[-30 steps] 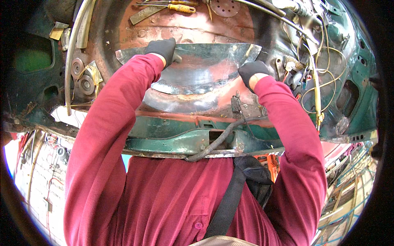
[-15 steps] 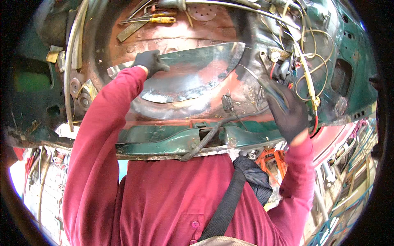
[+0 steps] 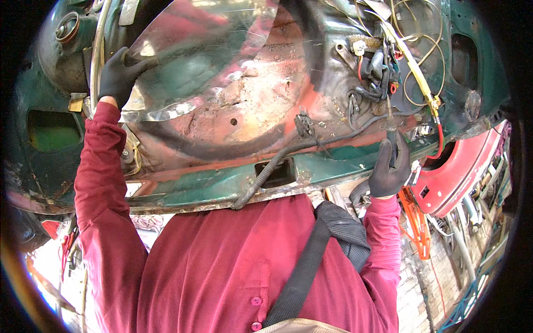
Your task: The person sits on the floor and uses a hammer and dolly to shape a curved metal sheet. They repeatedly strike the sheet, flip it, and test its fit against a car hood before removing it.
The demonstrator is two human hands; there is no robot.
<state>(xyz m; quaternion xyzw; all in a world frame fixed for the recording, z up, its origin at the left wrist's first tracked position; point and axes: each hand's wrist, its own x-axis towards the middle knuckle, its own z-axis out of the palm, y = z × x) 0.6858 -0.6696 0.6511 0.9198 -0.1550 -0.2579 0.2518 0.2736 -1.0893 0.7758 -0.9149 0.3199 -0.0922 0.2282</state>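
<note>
My left hand [image 3: 119,75], in a black glove, grips the left edge of a shiny curved-edge metal sheet [image 3: 200,61], thumb on top. The sheet is tilted above the round, red-brown recess [image 3: 244,105] of a dark green car body and hides its upper left part. At the right, over the body's near edge, my gloved right hand [image 3: 391,166] is closed round a slim tool [image 3: 390,122] with a thin shaft pointing away from me. It resembles a screwdriver, but its exact kind is unclear. The sheet and this tool are apart.
A ribbed black cable conduit [image 3: 264,180] crosses the green near edge [image 3: 216,186]. Loose wires and connectors [image 3: 380,72] lie right of the recess, beside a yellow strip [image 3: 408,61]. Past the edge at right are an orange metal frame [image 3: 416,227] and a red panel [image 3: 463,177].
My left hand has moved left with the sheet, which is now raised and tilted, uncovering the recess's near right part. My right hand has come nearer to me, its tool now pointing straight away.
</note>
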